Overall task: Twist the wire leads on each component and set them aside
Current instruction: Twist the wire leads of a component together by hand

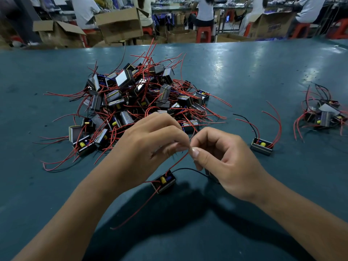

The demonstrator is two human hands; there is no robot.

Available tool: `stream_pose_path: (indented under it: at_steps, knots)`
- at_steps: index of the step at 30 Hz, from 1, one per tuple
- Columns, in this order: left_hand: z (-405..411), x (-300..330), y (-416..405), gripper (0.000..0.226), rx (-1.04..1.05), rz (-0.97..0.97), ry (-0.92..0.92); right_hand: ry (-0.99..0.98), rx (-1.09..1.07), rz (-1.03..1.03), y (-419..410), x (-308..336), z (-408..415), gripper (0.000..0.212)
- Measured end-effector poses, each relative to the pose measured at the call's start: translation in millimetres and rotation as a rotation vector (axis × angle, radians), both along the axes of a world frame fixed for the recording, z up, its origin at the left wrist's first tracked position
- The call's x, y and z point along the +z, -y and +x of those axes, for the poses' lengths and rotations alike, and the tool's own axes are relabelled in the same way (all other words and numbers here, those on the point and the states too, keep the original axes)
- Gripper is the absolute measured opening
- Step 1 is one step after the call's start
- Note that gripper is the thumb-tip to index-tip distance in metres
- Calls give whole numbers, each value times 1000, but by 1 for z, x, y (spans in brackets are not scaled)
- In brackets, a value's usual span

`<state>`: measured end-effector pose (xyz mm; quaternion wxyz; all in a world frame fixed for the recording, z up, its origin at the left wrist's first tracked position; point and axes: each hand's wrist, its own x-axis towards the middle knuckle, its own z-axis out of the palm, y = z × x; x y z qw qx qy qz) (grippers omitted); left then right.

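A small black component [163, 182] with a yellow part inside lies on the teal table [244, 72], just below my hands. A red lead [178, 161] rises from it to my fingertips. My left hand [148, 142] and my right hand [222, 159] both pinch the end of this red lead, fingertips meeting above the component. A black lead [188, 169] curves from the component under my right hand. Another red lead [139, 208] trails toward me.
A big heap of components with red leads [135, 102] lies beyond my hands. One single component [261, 146] sits to the right, and a small group [323, 113] at the far right. People sit among cardboard boxes [120, 23] past the table's far edge.
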<state>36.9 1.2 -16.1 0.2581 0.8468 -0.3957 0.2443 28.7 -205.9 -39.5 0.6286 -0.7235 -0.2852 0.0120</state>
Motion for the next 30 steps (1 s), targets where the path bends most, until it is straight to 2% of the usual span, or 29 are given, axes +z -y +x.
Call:
stream_pose_path:
  at_steps: [4, 12, 15, 18, 20, 23, 26, 27, 30]
  knots:
    - [-4, 0, 1, 19, 31, 35, -18, 32, -38, -43, 0, -2, -1, 6]
    - [-13, 6, 5, 15, 50, -80, -360, 369, -194, -240, -2, 0, -3, 10]
    - [-16, 7, 9, 19, 85, -176, -565, 412, -214, -266, -2, 0, -3, 9]
    - [-17, 4, 14, 21, 134, -358, -787, 417, -235, -276, -3, -1, -2, 9]
    - [-17, 4, 15, 20, 138, -419, -852, 398, -238, -261, -4, -1, -2, 9]
    - [-16, 4, 10, 17, 114, -370, -680, 292, -207, -188, -3, -1, -1, 10]
    - [-10, 8, 1, 6, 115, -141, -359, 143, -169, -108, -1, -2, 1, 10]
    - [-8, 7, -2, 10, 99, -81, -284, 115, -160, -96, 0, -2, 2, 10]
    - [-3, 3, -3, 16, 40, -26, -183, 99, -120, -89, 0, -2, 2, 8]
